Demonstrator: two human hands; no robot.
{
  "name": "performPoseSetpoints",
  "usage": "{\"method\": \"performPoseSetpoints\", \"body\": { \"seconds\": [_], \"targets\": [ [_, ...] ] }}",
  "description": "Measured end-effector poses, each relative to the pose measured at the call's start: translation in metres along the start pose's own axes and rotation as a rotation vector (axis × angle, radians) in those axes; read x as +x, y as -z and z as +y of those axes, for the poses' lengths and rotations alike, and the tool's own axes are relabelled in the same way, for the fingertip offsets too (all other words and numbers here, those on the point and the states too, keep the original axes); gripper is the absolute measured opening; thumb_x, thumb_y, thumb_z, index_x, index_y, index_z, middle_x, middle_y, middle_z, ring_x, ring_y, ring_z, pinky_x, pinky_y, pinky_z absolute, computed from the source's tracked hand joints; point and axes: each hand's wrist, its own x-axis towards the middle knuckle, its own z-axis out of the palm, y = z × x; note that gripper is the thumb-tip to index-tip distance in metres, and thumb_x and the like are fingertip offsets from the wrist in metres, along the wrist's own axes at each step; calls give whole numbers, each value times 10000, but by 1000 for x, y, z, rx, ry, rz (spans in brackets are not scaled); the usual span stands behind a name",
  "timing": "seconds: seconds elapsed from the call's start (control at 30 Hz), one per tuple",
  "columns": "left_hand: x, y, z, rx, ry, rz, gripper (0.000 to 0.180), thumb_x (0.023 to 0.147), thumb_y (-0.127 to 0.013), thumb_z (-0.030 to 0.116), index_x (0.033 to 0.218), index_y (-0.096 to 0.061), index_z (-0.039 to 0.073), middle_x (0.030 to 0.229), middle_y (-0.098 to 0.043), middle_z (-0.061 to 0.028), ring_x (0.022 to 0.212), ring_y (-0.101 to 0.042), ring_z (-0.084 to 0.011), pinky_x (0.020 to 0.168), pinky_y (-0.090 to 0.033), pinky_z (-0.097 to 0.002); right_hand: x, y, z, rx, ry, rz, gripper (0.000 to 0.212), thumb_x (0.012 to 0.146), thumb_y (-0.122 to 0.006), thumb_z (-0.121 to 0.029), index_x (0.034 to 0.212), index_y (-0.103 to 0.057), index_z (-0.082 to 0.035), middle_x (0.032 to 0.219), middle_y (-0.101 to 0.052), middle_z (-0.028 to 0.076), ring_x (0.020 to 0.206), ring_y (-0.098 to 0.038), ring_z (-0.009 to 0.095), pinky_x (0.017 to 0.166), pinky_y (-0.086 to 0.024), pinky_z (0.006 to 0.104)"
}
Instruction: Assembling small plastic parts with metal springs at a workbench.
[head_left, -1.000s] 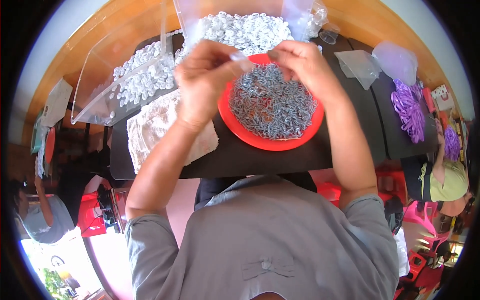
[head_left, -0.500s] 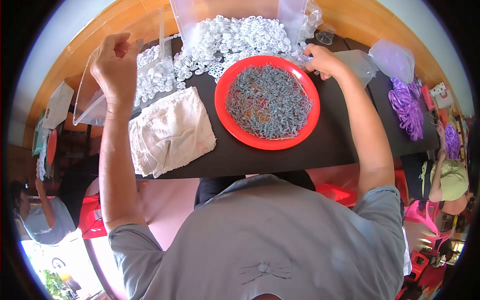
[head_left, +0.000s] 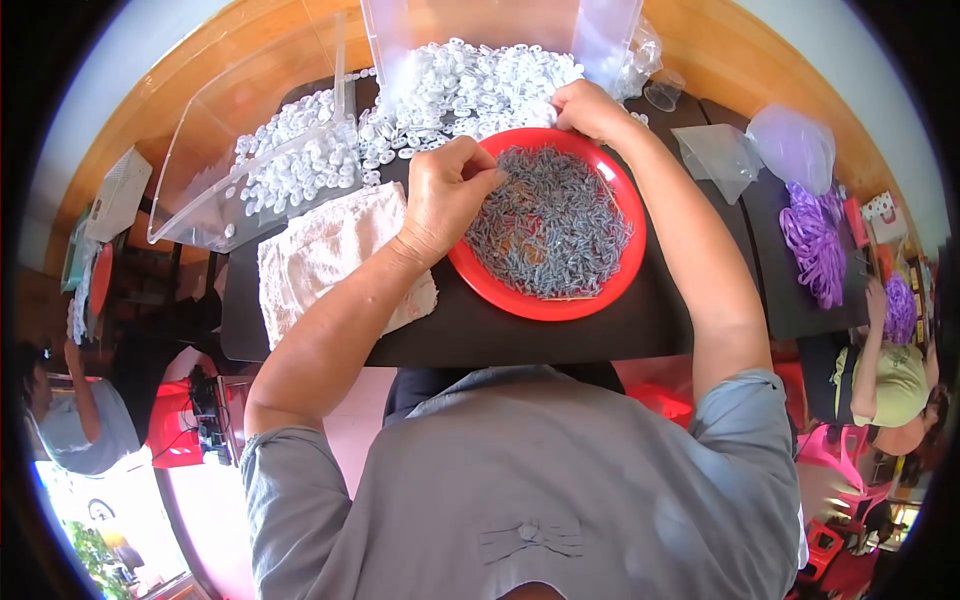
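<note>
A red plate (head_left: 545, 310) filled with small grey screw-like pieces (head_left: 550, 225) sits on the dark table. Over its upper left edge is my left hand (head_left: 448, 192), thumb and forefinger pinched together; whatever may be between them is too small to make out. Just beyond the plate's far rim, my right hand (head_left: 592, 110) has its fingers curled down at the edge of a heap of white oval plastic pieces with holes (head_left: 485, 80). Its fingertips are partly hidden, so what they grip cannot be made out.
Behind, a translucent bin (head_left: 603, 35) backs the heap. A clear bin (head_left: 190, 225) with more white pieces lies at left, near a folded cream cloth (head_left: 325, 245). Plastic bags (head_left: 790, 145) and purple ribbon (head_left: 812, 245) lie right. Other people (head_left: 890, 385) sit at both sides.
My left hand has come from above the clear bin, right and nearer, to the plate's edge. My right hand has shifted left along the plate's far side.
</note>
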Motion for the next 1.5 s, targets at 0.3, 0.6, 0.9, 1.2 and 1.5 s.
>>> {"method": "performPoseSetpoints", "body": {
  "seconds": [0.3, 0.6, 0.9, 1.2, 1.5],
  "targets": [
    [0, 9, 1, -140, 99, 69, 92, 767, -719, 15, 802, -646, -29, 673, -652, -51, 626, -581, -83, 602, -493, -252, 6, -5, -15, 330, 170, 163, 175, 791, -669, -77, 965, -668, -59, 693, -621, 32, 615, -582, 156, 558, -453, 298],
    [0, 10, -7, -161, 36, 65, 119, 767, -733, 58, 800, -654, -25, 685, -653, -59, 626, -576, -87, 602, -492, -261, -107, -3, -69, -324, 252, -107, 362, 705, -736, -250, 1000, -664, -53, 802, -663, 128, 775, -646, 291, 719, -486, 406],
    [-3, 9, -2, -77, -20, -58, 87, 808, -716, 50, 852, -666, -7, 730, -644, -8, 678, -554, -50, 642, -474, -220, -114, -18, -61, -169, 360, 91, 136, 762, -678, -112, 848, -656, -9, 790, -673, 101, 714, -634, 232, 665, -475, 338],
    [-6, 10, 21, -812, 497, -356, 149, 907, -627, 97, 991, -653, -24, 737, -637, -70, 603, -585, -131, 480, -460, -258, -136, -16, -83, 659, 221, 103, 161, 873, -631, -53, 1001, -720, -15, 898, -685, 20, 802, -591, 92, 735, -450, 250],
    [-6, 11, 17, -925, 580, -371, 132, 919, -615, 103, 969, -633, -17, 762, -629, -79, 605, -587, -135, 450, -430, -242, -138, -35, -81, 954, 212, 104, 155, 877, -634, -42, 1003, -708, 12, 942, -684, 69, 891, -608, 126, 850, -452, 269]
  ]
}}
